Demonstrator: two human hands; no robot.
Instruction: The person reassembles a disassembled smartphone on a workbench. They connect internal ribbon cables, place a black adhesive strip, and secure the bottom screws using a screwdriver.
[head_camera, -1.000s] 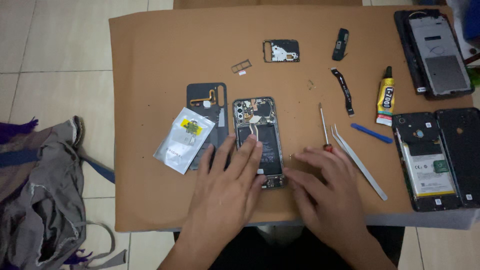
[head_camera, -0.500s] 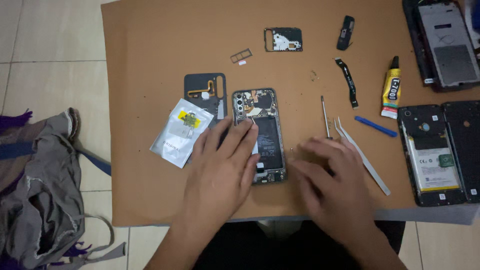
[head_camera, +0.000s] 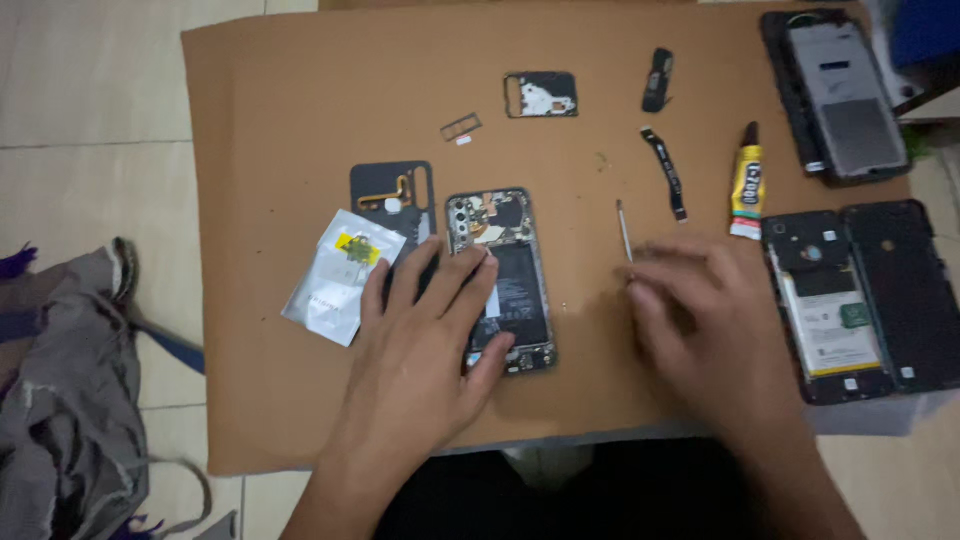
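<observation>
— Since a moment ago the right hand (head_camera: 700, 330) has slid right of the opened phone (head_camera: 503, 280) onto the screwdriver (head_camera: 625, 232); fingers curl together at its handle, grip blurred.

— And the left hand (head_camera: 425, 345)?

— Flat on that phone, fingers spread. If it shifts, the phone could slide. Glue tube (head_camera: 747, 182) and flex strip (head_camera: 665, 172) crowd further right; foil pouch (head_camera: 335, 275) lies left.
</observation>
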